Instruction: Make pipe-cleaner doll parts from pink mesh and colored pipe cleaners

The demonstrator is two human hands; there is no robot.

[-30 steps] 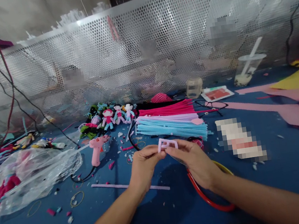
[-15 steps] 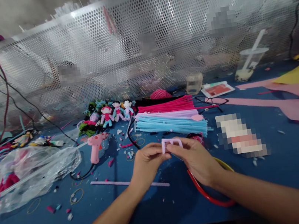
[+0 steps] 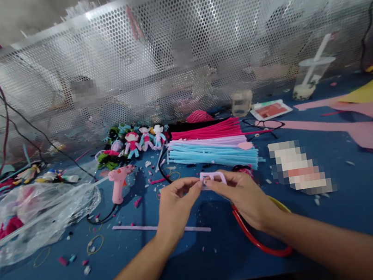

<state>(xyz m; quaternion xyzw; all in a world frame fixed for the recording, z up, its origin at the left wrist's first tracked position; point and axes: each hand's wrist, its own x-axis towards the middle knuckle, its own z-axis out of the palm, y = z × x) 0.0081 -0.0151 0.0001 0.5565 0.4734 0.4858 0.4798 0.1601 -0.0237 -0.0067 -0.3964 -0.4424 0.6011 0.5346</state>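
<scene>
My left hand (image 3: 177,205) and my right hand (image 3: 243,194) meet over the middle of the blue table (image 3: 197,260). Between their fingertips they pinch a lilac pipe cleaner (image 3: 213,176) bent into a small square loop. Just behind the hands lies a bundle of blue, lilac and pink pipe cleaners (image 3: 214,147). A red hoop (image 3: 258,244) lies on the table under my right wrist, with a yellow one (image 3: 280,204) beside it.
A pink glue gun (image 3: 118,183) with its black cord stands left of the hands. Small dolls (image 3: 140,140) sit behind it. A clear plastic bag (image 3: 32,214) lies at far left, a straight lilac strip (image 3: 157,229) near my left wrist. A perforated metal screen (image 3: 173,53) closes the back. Pink and yellow felt pieces (image 3: 359,125) lie right.
My left fingers have shifted their pinch along the loop's left side, and the loop sits a little lower and flatter. The view has drifted slightly.
</scene>
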